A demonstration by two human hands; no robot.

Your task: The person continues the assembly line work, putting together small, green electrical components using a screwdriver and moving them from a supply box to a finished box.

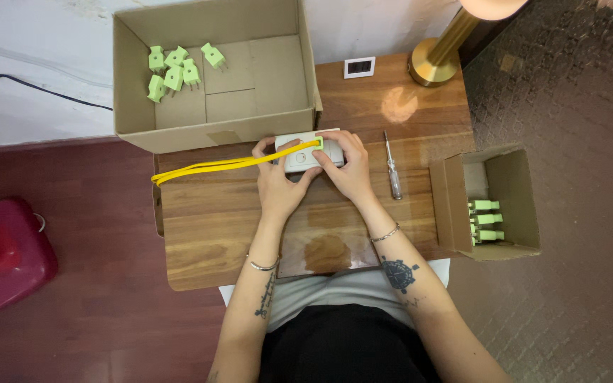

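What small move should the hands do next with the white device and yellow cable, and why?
Probably press the green plug fully home: both the left hand and the right hand grip the white device, and the yellow cable ends at its top edge. Whether it is seated cannot be told.

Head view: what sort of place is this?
Probably a home room used for small assembly: a wooden table by a wall, a brass lamp, and cardboard boxes of green plugs.

Single head view: you look almost straight down from above your own grip, at moderate range, the table filling mid-frame below it.
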